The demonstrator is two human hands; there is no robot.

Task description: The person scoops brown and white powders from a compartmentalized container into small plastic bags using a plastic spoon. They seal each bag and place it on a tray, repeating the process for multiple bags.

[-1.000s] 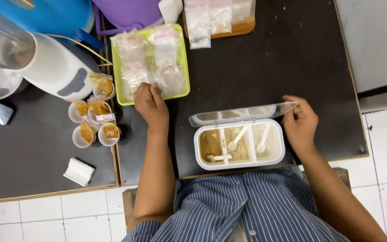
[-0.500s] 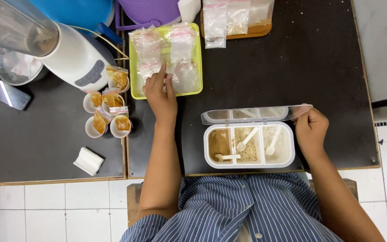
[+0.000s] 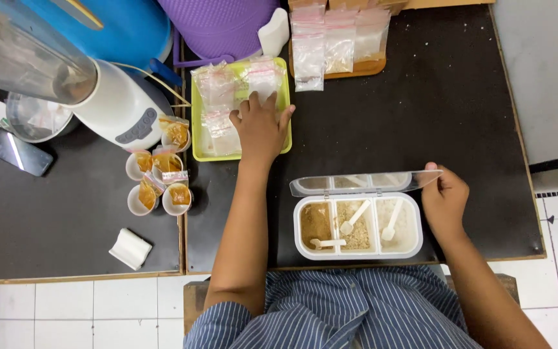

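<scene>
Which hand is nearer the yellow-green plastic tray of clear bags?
Left. The left hand lies on the yellow-green plastic tray; the right hand holds the clear hinged lid off to its right.

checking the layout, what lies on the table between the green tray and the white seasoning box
In the head view, only bare dark table and the left forearm lie between the green tray and the white seasoning box.

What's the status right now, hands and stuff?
Left hand flat on bags in green tray. Right hand holds clear lid of spice box open. Nothing in between.
</scene>
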